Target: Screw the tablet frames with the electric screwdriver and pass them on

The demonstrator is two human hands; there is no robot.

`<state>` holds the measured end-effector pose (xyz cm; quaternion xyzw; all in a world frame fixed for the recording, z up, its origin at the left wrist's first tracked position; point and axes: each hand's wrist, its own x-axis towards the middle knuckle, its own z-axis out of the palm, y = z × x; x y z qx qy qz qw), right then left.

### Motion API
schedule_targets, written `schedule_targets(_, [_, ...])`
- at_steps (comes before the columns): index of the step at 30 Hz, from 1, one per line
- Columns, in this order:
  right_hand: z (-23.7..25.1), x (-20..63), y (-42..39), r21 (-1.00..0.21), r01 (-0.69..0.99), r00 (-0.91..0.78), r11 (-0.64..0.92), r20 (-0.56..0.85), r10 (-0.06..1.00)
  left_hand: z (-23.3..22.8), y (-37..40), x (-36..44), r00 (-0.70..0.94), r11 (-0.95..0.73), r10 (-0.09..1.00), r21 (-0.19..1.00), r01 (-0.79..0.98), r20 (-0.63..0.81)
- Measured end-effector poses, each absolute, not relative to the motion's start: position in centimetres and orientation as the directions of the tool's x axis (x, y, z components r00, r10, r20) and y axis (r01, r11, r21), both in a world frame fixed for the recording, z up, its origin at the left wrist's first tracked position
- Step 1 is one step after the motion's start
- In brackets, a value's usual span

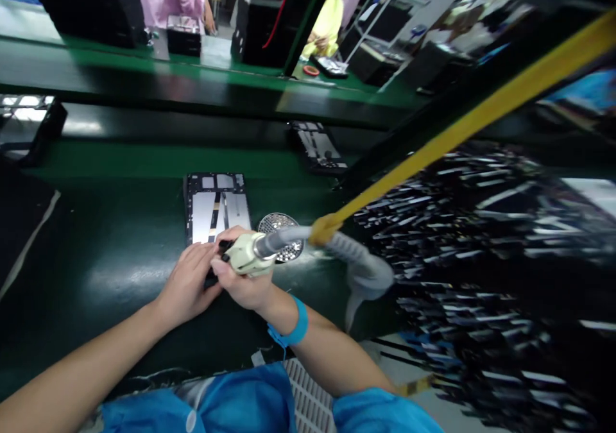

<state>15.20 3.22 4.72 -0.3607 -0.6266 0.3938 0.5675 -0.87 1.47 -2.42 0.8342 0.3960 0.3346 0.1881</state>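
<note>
An opened tablet (pixel 202 212) lies on the green bench, its silver inner plates and a dark ribbon strip facing up. My left hand (pixel 185 285) grips its near end, fingers over the top and thumb at the near edge. My right hand (pixel 250 288) is closed around a pale green electric screwdriver (pixel 245 253) held over that same end. Its tip is hidden behind my fingers, so contact with the tablet cannot be made out. Just right of the tablet sits a round metal dish (pixel 289 251) with a pattern of small holes or screws, partly behind the tool.
A yellow strap (pixel 414 163) slants down to the screwdriver's grey cord (pixel 356 253). Blurred dark, thin parts (pixel 462 330) are stacked at right. Further tablets (pixel 317 147) lie along the back. Across the bench, people in pink (pixel 168 0) and yellow (pixel 327 25) clothing work.
</note>
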Motion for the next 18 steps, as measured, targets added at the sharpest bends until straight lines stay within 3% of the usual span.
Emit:
schedule_targets(6, [5.2,14.4,3.3,-0.922,-0.021,-0.154,0.387,0.386,0.91,-4.2,1.1,-1.2,0.464,-0.639,0.769,0.528,0.56,0.439])
schedule_targets(10, [6.0,15.7,3.8,-0.917,-0.07,-0.056,0.394,0.397,0.916,-4.3,2.7,-1.9,0.454,-0.637,0.767,0.451,0.625,0.453])
schedule_targets(15, [6.9,19.8,4.2,-0.875,-0.08,0.098,0.478,0.471,0.877,-1.9,13.0,-3.7,0.37,-0.495,0.845,0.301,0.815,0.387])
schedule_targets(18, [6.7,22.0,4.3,-0.848,0.009,0.107,0.53,0.528,0.842,0.6,20.3,-3.6,0.266,-0.354,0.917,0.296,0.887,0.297])
